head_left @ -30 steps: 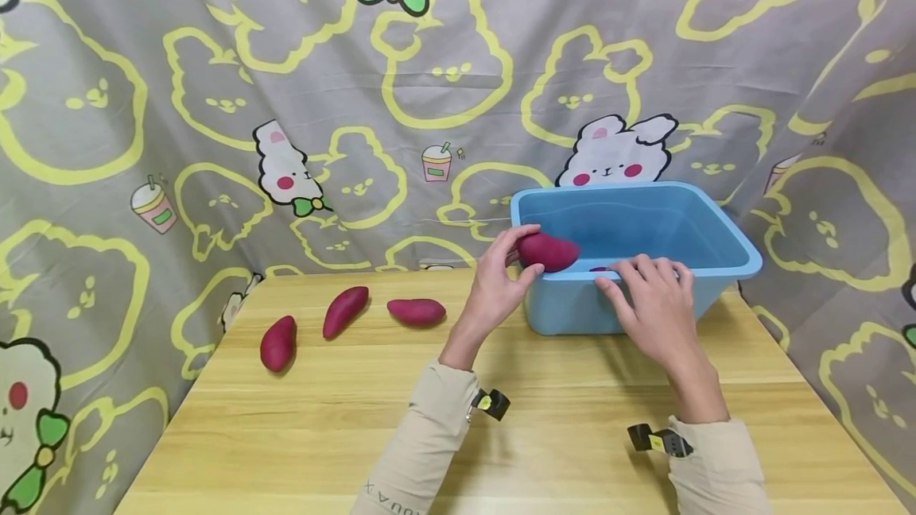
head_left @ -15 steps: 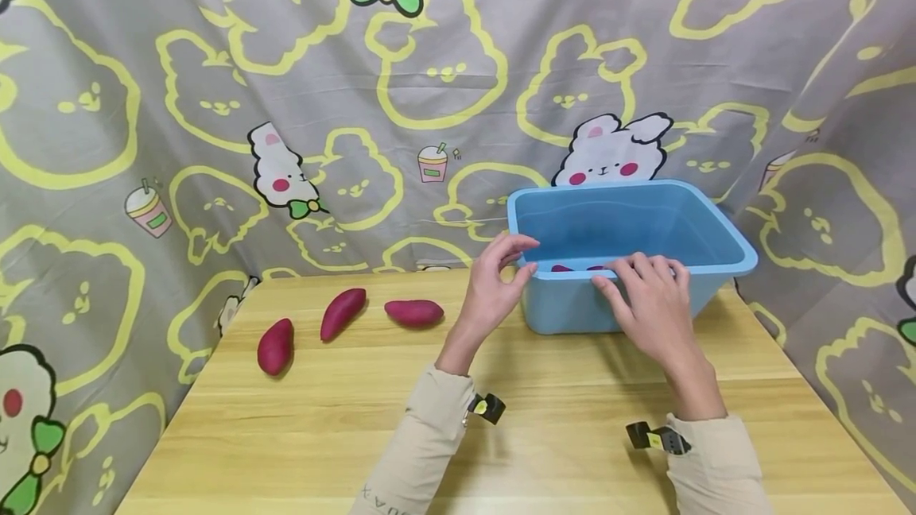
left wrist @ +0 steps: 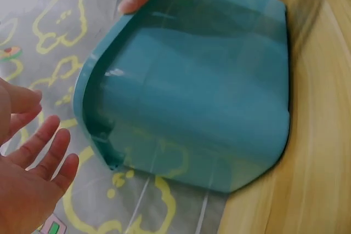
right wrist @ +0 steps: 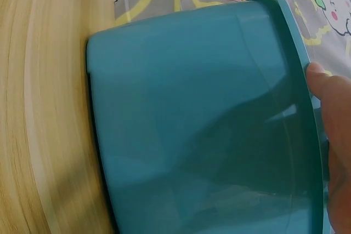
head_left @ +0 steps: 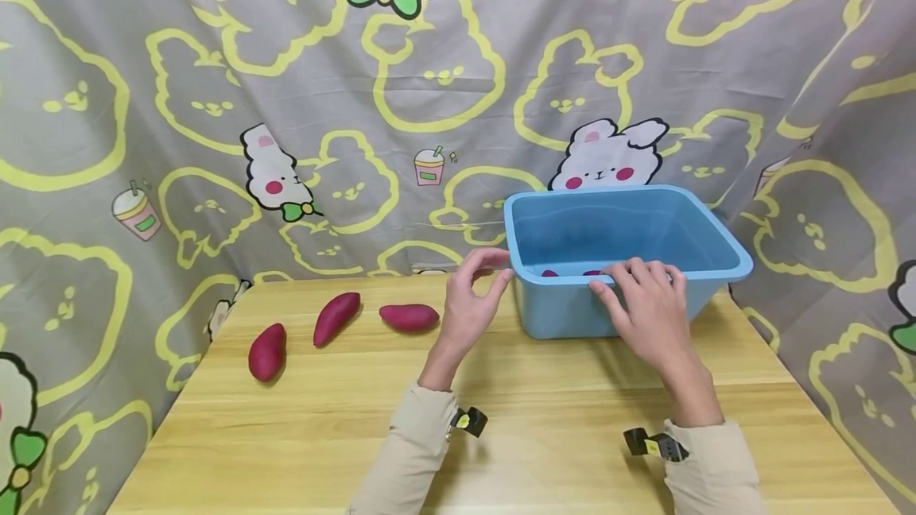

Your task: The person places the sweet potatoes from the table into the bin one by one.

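Note:
My left hand (head_left: 468,300) is just left of the blue plastic bin (head_left: 565,312), thumb and fingers apart with nothing between them. In the left wrist view, the spread fingers of this hand (left wrist: 33,184) stand off from the bin's corner. My right hand (head_left: 647,312) holds the bin's front rim, thumb on the outside and fingers over the edge. Ends of two purple sweet potatoes (head_left: 549,272) show low inside the bin, mostly hidden by its front wall. Three more lie on the table: one at left (head_left: 267,352), one tilted (head_left: 337,319), one lying sideways (head_left: 409,317).
The wooden table (head_left: 322,435) carries the bin on its right side, near the back edge. Behind and beside it hangs a grey curtain (head_left: 444,221) with cartoon prints. Both wrists wear small black cameras (head_left: 470,421).
My left hand has let a sweet potato drop into the bin, then moved left, away from the rim. My right hand stays on the front rim.

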`<action>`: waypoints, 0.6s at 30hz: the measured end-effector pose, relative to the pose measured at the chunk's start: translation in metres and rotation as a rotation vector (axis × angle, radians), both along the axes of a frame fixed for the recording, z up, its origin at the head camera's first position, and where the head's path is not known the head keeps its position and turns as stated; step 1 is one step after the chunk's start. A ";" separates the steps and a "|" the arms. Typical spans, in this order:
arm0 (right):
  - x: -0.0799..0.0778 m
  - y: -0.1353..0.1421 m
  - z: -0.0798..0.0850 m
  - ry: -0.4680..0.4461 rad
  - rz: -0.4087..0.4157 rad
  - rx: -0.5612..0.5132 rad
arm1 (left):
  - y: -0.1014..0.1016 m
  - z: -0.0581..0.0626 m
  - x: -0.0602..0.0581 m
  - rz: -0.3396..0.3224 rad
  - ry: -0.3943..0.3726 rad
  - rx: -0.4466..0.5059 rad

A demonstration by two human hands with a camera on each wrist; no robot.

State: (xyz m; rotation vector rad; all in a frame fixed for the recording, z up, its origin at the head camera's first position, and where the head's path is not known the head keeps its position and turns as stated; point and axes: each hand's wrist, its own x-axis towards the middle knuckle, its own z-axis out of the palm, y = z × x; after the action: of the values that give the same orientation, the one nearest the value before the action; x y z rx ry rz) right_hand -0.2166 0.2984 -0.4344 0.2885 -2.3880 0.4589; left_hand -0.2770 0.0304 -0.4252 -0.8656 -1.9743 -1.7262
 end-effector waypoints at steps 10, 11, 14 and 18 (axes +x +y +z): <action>0.000 -0.008 -0.004 -0.026 0.007 0.001 | -0.024 -0.005 0.008 0.100 -0.032 0.057; 0.001 -0.007 -0.004 -0.021 0.007 -0.002 | -0.024 -0.003 0.009 0.101 -0.034 0.056; 0.002 -0.005 -0.002 0.001 0.001 -0.013 | -0.024 -0.002 0.009 0.096 -0.025 0.037; 0.000 -0.002 0.001 0.001 0.000 0.002 | -0.029 -0.009 0.000 0.128 -0.025 0.024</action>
State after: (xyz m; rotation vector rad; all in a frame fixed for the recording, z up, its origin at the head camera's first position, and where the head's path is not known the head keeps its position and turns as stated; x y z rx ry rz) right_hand -0.2169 0.2967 -0.4335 0.2898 -2.3872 0.4567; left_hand -0.2772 0.0019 -0.4346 -0.6974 -1.9752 -1.6917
